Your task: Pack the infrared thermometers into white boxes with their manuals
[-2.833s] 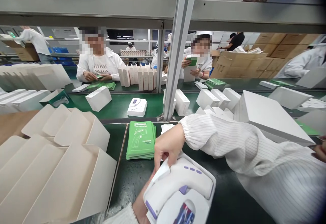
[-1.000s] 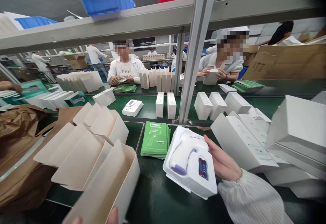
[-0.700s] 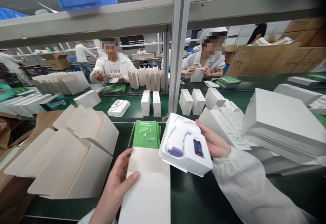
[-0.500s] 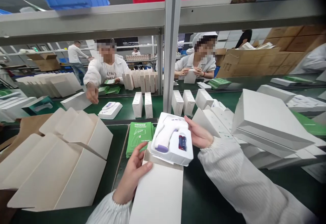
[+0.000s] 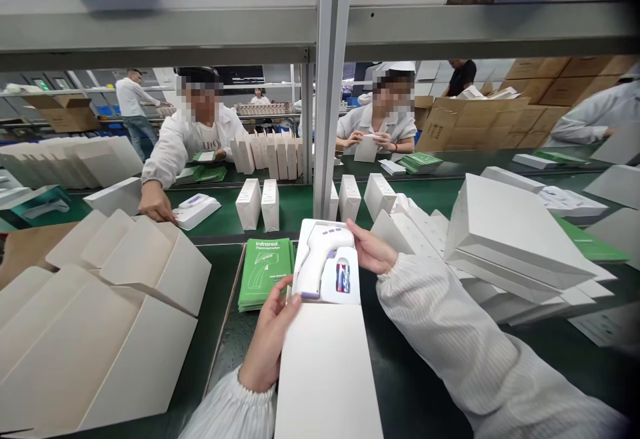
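My left hand [image 5: 274, 336] grips a white carton [image 5: 327, 372] near its open far end, thumb on top. At that end lies a white plastic tray [image 5: 303, 252] holding a white and purple infrared thermometer [image 5: 320, 259] and batteries [image 5: 343, 278]. The tray's near part is inside the carton's mouth. My right hand [image 5: 373, 249] holds the tray by its far right corner, fingers closed on the edge. Left of the tray, close to my left fingers, is a stack of green manuals [image 5: 265, 272].
Large open white cartons [image 5: 145, 352] stand at the left. More white boxes [image 5: 515, 232] pile up on the right. A metal post [image 5: 330, 92] rises ahead from the green belt [image 5: 235, 216]. Across it, a co-worker's hand [image 5: 157, 202] touches another tray [image 5: 197, 211].
The tray has lined up with the carton and slid partly into its mouth. The co-worker's hand has moved left and down to another tray. My view has shifted slightly.
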`<state>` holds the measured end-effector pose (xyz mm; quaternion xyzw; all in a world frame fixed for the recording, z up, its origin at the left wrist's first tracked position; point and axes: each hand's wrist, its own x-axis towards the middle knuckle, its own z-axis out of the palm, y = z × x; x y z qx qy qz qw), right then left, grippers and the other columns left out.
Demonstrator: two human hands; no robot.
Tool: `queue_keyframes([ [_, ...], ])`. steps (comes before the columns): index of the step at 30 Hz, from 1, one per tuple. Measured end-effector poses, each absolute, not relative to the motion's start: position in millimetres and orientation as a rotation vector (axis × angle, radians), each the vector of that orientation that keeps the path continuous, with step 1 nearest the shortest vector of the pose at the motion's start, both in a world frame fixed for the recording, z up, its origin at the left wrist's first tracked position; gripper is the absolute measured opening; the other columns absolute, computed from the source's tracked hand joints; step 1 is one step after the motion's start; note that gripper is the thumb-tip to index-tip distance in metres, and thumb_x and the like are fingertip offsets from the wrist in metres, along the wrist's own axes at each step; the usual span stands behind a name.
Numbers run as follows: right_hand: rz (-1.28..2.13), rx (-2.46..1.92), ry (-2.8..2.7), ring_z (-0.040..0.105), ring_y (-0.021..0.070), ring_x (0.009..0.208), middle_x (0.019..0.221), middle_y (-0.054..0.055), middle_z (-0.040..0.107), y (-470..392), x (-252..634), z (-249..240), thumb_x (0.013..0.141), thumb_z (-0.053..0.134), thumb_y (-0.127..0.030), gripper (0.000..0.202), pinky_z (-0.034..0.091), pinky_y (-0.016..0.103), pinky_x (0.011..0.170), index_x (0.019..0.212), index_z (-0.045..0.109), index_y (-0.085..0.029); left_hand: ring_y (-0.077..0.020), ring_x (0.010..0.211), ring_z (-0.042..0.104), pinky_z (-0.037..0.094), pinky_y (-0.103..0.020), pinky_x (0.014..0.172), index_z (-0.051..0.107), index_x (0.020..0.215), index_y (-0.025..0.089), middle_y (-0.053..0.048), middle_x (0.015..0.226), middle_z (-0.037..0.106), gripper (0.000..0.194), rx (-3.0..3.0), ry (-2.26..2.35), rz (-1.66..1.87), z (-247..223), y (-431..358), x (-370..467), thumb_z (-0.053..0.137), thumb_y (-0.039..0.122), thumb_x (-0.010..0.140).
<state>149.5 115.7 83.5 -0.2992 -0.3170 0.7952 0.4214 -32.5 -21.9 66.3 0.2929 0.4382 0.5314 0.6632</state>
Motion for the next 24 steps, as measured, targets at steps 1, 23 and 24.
queue_keyframes([
  [1,2.012,-0.754,-0.806,0.062,0.0147,0.074,0.078,0.004,0.067,113,150,82,0.087,0.042,-0.034,0.029,0.043,0.031,0.083,0.094,0.058,-0.011,-0.0185,0.082,0.061,0.048,-0.031,0.07,0.038,0.118,0.026,-0.008,0.112,0.054,0.047,0.658,0.995,1.197,67,-23,-33,0.055,0.035,0.076],
  [23,1.545,-0.91,-1.789,0.034,0.0262,0.122,0.128,0.011,0.042,10,160,60,0.078,0.054,-0.04,0.031,0.026,0.044,0.099,0.1,0.063,-0.021,-0.0209,0.084,0.058,0.045,-0.027,0.06,0.041,0.116,0.027,-0.007,0.115,0.054,0.048,0.605,1.227,1.21,60,-53,-25,0.053,0.046,0.074],
  [24,1.577,-0.93,-1.603,0.041,0.025,0.116,0.124,0.011,0.045,2,157,57,0.076,0.057,-0.039,0.035,0.032,0.043,0.095,0.108,0.057,-0.022,-0.0203,0.083,0.059,0.045,-0.027,0.06,0.038,0.117,0.03,-0.006,0.117,0.053,0.049,0.585,1.232,1.251,61,-56,-24,0.054,0.045,0.073],
])
